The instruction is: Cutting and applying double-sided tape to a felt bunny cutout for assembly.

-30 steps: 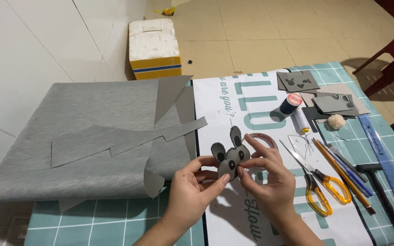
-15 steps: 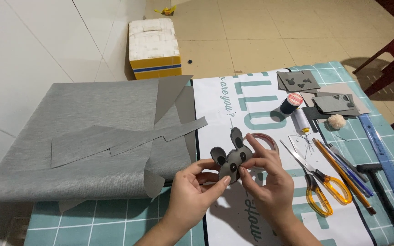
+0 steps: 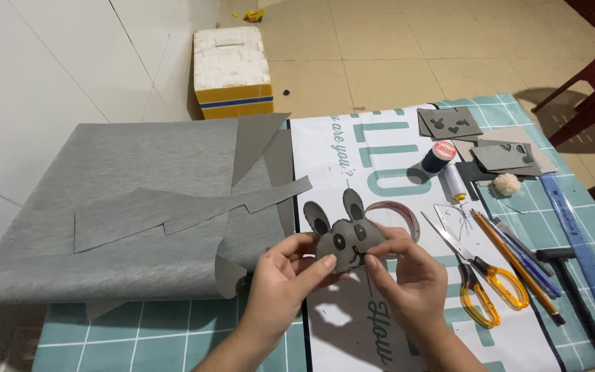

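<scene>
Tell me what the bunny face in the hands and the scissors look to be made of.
Bunny face: seemingly grey felt or similar matte fabric, judging by its soft cut edges, darker inner ears and button-like eyes. Scissors: shiny, probably steel blades, with translucent orange handles that look like plastic.

**Counts around the scissors**

One pair of orange-handled scissors (image 3: 480,275). Beyond it, two thread spools (image 3: 439,156) (one dark, one white) and one pompom (image 3: 507,183). To its right, one blue ruler (image 3: 580,248). To its left, one grey felt bunny face (image 3: 342,238).
</scene>
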